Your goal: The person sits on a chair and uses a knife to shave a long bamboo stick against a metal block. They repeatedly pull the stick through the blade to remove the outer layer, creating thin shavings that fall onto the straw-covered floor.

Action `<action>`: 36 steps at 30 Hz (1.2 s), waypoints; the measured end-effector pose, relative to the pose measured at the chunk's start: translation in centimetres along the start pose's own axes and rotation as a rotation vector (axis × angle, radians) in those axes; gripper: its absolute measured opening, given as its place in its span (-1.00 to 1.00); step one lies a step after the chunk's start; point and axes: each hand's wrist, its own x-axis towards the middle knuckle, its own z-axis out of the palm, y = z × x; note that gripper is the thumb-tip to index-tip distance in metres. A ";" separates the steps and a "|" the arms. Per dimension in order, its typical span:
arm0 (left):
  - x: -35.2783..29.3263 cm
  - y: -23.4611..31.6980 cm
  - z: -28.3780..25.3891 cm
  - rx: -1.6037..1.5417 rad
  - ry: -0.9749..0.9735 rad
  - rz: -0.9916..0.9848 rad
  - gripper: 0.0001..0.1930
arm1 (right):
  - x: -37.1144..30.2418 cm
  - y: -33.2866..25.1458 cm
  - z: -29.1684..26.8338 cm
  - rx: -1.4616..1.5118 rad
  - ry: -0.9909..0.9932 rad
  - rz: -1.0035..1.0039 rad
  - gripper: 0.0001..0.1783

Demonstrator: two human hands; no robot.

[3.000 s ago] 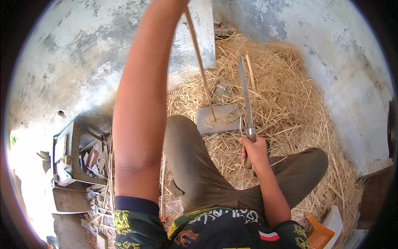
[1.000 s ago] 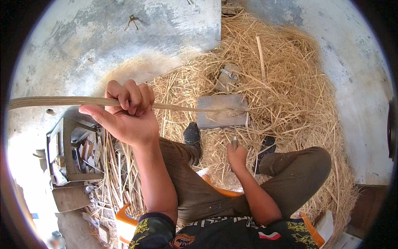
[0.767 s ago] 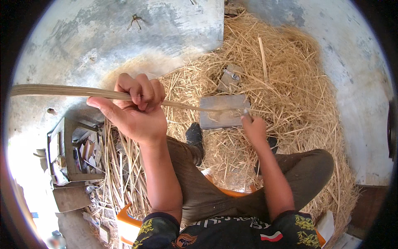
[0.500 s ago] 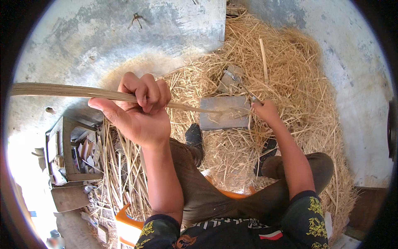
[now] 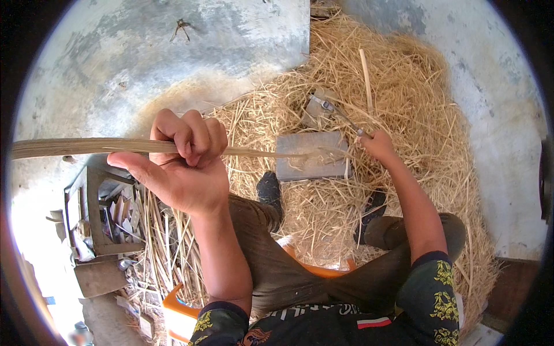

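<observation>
My left hand (image 5: 193, 173) is raised at the left, its fingers curled round a long pale-brown wooden strip (image 5: 69, 146) that looks like split cane or bamboo, thumb stretched along below it. The strip runs in from the left rim and tapers rightward to a thin end over a grey-brown flat block (image 5: 294, 168). At the right my right hand (image 5: 380, 147) is closed round the handle of a slim metal tool (image 5: 345, 117). The tool points up and left, its silvery far end above a smaller block (image 5: 321, 111); its exact kind is unclear.
Straw-like shavings (image 5: 398, 75) cover the floor around the blocks, with one wider pale strip (image 5: 366, 78) on top. At the left stand a wooden frame box (image 5: 103, 219) of scraps and a bundle of long strips (image 5: 167, 242). An orange plastic seat (image 5: 326, 271) shows below my legs.
My left hand and the strip have shifted slightly left and down. My right hand has moved slightly right and up with the tool still held.
</observation>
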 end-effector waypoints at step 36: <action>-0.6 -0.3 0.3 0.073 0.095 0.001 -0.26 | -14.1 -11.4 -18.5 0.711 0.059 0.090 -0.74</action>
